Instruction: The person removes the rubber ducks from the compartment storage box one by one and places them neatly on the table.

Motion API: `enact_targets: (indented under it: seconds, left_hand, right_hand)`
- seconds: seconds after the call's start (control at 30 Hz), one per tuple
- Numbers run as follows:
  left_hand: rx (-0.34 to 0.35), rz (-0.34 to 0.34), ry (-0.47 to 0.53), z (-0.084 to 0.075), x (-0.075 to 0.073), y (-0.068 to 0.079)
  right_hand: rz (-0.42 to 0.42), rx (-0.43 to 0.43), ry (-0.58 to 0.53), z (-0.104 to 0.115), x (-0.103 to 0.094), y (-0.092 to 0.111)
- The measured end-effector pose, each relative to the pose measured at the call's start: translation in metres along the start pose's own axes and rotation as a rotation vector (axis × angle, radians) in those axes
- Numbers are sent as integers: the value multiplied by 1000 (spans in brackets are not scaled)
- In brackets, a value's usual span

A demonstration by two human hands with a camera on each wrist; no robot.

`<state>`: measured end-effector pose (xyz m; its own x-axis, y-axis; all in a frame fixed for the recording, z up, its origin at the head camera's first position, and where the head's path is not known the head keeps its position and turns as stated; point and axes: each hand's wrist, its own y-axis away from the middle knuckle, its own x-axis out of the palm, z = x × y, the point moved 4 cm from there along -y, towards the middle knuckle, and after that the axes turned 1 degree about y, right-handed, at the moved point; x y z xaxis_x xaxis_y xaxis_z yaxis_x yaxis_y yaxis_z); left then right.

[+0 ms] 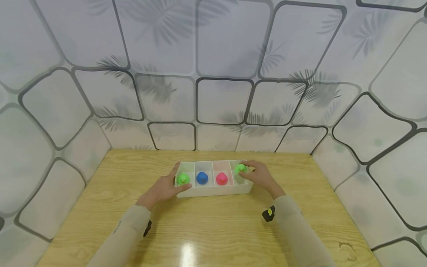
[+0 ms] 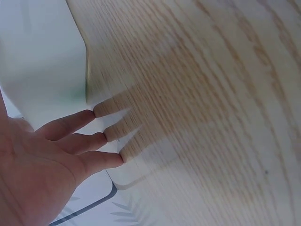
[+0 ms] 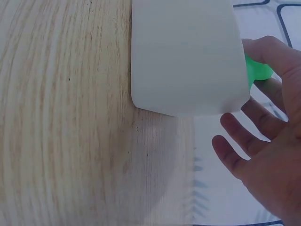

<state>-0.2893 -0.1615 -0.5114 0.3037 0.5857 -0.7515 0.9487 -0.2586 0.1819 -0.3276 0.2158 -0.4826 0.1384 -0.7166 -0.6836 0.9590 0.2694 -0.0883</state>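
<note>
A long white box (image 1: 213, 191) with several compartments stands on the table. From left to right it holds a green toy duck (image 1: 183, 179), a blue toy duck (image 1: 202, 178) and a pink toy duck (image 1: 221, 179). My left hand (image 1: 163, 189) holds the box's left end, thumb over the front rim and forefinger toward the back corner; its other fingers (image 2: 70, 127) spread out beside it. At the rightmost compartment, my right hand (image 1: 260, 176) pinches a second green toy duck (image 1: 240, 168) between thumb and forefinger. Its remaining fingers (image 3: 244, 136) extend past the box's end.
The wooden table (image 1: 213, 230) runs up to a patterned wall covering (image 1: 220, 100) behind the box, with more of it on both sides. A small black device (image 1: 268, 214) sits by the right sleeve.
</note>
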Motion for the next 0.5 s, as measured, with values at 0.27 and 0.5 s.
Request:
enact_targets:
  seconds: [0.27, 0.5]
  left_hand:
    - [4, 1, 1, 0, 0, 0]
    - [4, -3, -11, 0, 0, 0]
  right_hand:
    - [-35, -2, -29, -5, -7, 2]
    - [-77, 17, -32, -11, -17, 7]
